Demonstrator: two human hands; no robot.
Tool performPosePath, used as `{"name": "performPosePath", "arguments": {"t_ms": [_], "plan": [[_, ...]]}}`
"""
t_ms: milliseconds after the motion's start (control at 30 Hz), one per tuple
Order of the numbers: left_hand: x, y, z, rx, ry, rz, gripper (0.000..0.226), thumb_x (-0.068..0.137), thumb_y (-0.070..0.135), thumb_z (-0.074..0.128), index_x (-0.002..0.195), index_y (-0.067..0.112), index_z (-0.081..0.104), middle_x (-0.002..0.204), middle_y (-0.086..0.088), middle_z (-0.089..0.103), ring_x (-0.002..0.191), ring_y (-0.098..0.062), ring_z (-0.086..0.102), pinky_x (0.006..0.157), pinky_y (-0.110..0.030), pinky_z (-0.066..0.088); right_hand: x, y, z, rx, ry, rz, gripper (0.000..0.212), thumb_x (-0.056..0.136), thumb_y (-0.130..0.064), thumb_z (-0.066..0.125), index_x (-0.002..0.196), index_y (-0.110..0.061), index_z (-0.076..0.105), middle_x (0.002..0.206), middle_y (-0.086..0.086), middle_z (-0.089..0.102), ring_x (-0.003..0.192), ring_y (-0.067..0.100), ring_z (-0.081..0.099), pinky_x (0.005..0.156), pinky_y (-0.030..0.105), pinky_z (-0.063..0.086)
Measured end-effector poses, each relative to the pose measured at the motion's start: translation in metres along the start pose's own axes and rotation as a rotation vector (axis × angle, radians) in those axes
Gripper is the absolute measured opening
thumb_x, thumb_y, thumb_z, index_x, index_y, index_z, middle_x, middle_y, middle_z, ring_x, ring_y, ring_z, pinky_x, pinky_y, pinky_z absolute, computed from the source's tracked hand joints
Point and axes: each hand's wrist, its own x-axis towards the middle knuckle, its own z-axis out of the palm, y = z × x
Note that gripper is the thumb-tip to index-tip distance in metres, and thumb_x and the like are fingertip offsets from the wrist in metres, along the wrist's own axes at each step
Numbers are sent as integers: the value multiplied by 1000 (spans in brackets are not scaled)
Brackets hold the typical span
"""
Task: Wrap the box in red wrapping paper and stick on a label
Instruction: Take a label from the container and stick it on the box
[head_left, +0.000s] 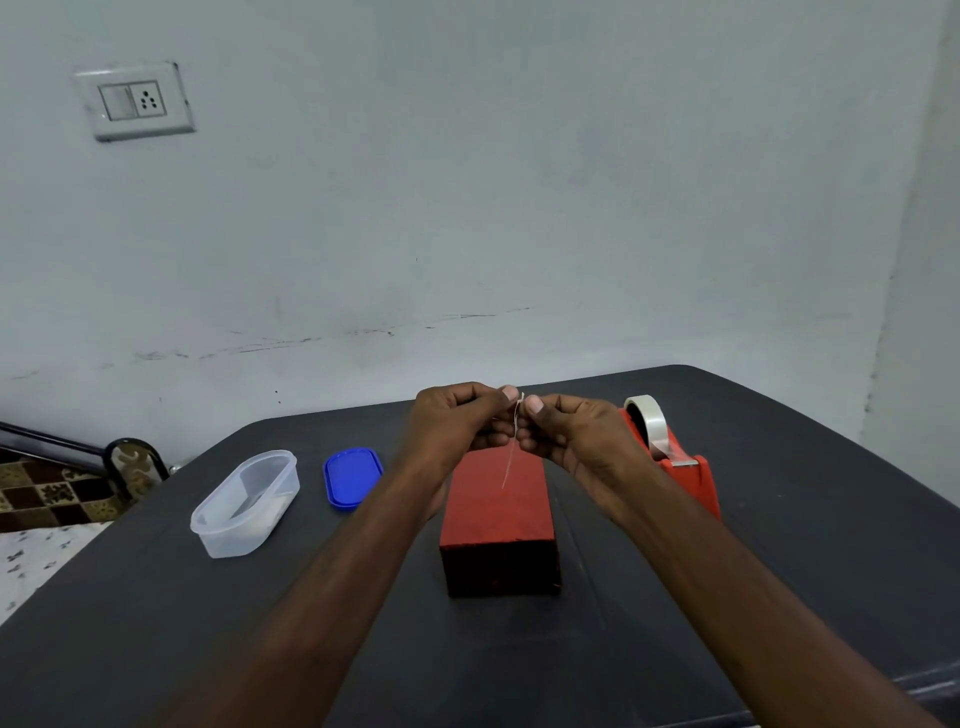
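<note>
Two hands, the left hand (457, 421) and the right hand (566, 431), are held together above the red-wrapped box (498, 519), with a thin label (514, 441) pinched edge-on between their fingertips. The box is set on a dark table (779, 545), between a blue lid (352, 477) and a tape dispenser (675, 457).

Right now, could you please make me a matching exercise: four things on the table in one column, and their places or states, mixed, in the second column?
Things:
1. red box
2. blue lid
3. clear container
4. tape dispenser

Places or states:
A. far left, open and without its lid
B. at the right, carrying a roll of clear tape
C. in the middle, below both hands
D. lying flat between the container and the box

Pairs: 1-C, 2-D, 3-A, 4-B
</note>
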Motion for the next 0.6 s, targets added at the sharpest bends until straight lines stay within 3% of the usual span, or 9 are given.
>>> {"name": "performPosePath", "arguments": {"t_ms": [600], "plan": [[2, -7, -2, -92, -58, -45, 15, 91, 20, 69, 85, 6, 72, 76, -6, 70, 71, -12, 65, 74, -25, 57, 1, 1, 1, 4, -24, 1, 18, 95, -10, 62, 88, 5, 68, 76, 14, 66, 69, 18, 65, 68, 24, 59]]}}
